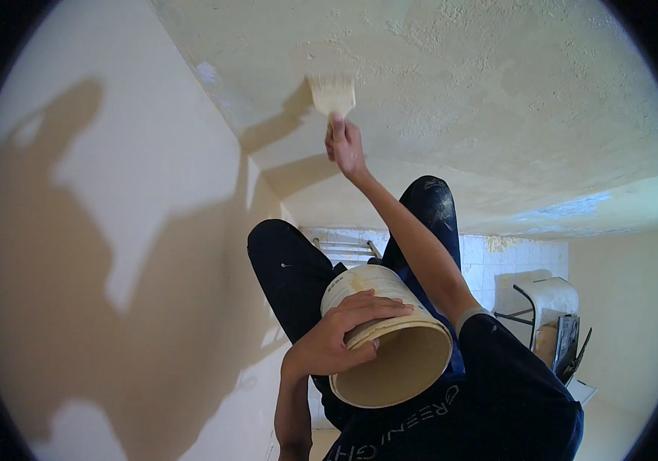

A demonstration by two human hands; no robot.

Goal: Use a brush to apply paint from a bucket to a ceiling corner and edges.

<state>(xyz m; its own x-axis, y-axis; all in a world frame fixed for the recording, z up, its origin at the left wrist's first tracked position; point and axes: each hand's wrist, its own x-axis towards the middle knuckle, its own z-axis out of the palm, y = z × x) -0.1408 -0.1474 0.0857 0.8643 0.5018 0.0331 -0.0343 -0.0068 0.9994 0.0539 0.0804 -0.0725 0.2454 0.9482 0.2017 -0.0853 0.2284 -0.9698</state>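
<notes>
In my right hand (346, 146) is the handle of a wide, pale paintbrush (333, 94), its fingers wrapped round it. The bristles lie against or very near the beige wall (498, 115); I cannot tell which. Around the brush the wall is patchy, with rough, bumpy texture. My left hand (344, 326) grips the rim of a white bucket (379, 286), thumb inside and fingers over the outer side. Tilted with its mouth toward me, the bucket rests between my dark-trousered legs. Cream-coloured residue coats its inside and rim.
On the left a smooth pale wall (167, 154) meets the rough one at a corner and carries my shadow. Below my legs are metal rungs (348, 250) and a white tiled floor (478, 265). A chair (555, 300) with dark objects stands at the right.
</notes>
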